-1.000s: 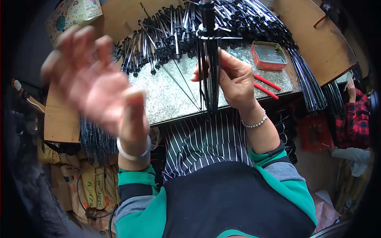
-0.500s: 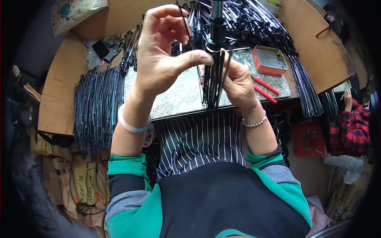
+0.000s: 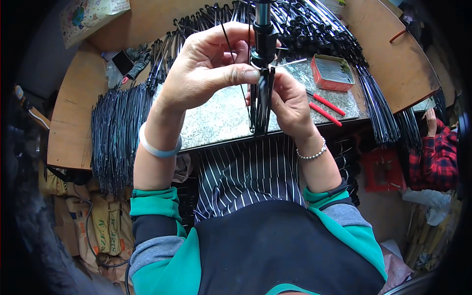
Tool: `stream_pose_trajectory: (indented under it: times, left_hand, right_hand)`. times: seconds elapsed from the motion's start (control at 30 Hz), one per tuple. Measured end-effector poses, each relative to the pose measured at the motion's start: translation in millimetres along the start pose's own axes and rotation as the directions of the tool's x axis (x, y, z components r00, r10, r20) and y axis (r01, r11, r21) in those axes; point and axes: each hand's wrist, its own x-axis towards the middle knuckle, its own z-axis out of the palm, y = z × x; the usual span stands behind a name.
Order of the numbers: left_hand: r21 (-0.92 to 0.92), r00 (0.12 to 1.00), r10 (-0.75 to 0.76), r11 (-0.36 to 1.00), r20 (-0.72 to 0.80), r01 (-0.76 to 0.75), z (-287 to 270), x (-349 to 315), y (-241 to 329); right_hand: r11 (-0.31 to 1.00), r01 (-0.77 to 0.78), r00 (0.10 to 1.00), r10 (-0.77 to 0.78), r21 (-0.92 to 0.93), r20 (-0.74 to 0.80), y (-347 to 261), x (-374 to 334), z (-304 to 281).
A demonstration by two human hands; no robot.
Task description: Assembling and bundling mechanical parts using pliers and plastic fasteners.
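Note:
A black umbrella frame (image 3: pixel 264 43) stands upright close in front of me, its shaft rising past the top of the picture and its folded ribs (image 3: pixel 260 105) hanging below. My right hand (image 3: pixel 294 109) is closed around the ribs from the right, its fingertips partly hidden behind them. From the left, my left hand (image 3: pixel 194 73) reaches in with bent fingers behind the black collar and its thumb tip at the top of the ribs. One thin rib (image 3: pixel 227 39) slants out across the left fingers. Whether the left fingertips pinch it is hidden.
Bundles of umbrella ribs hang over the table edge at left (image 3: pixel 120 132) and right (image 3: pixel 378 110); more frames (image 3: pixel 305 29) lie at the back. Red-handled pliers (image 3: pixel 325 112) and an orange tin (image 3: pixel 334 73) sit right. Another person's checked sleeve (image 3: pixel 437 160) shows far right.
My left hand has come down and its fingers have curled in toward the shaft. The umbrella frame and my right hand have shifted slightly left.

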Motion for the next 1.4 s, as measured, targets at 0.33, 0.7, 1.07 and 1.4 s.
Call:
stream_pose_trajectory:
  times: [0.33,0.7,1.07,1.4]
  left_hand:
    - [0.07,0.99,0.126,0.989,0.061,-0.13,6,5,2]
    - [0.134,0.993,0.116,0.984,0.006,-0.116,11,0,6]
    - [0.257,0.984,0.174,0.951,0.018,-0.173,13,1,4]
    - [0.168,0.971,0.237,0.959,-0.039,-0.228,16,4,0]
  right_hand:
    - [0.961,0.275,0.924,-0.276,-0.044,-0.265,10,-13,25]
    - [0.925,0.203,0.924,-0.289,-0.323,-0.249,-3,-8,17]
    - [0.945,0.144,0.917,-0.24,-0.294,-0.32,-4,-10,19]
    - [0.863,0.21,0.938,-0.31,-0.459,-0.155,-11,-5,9]
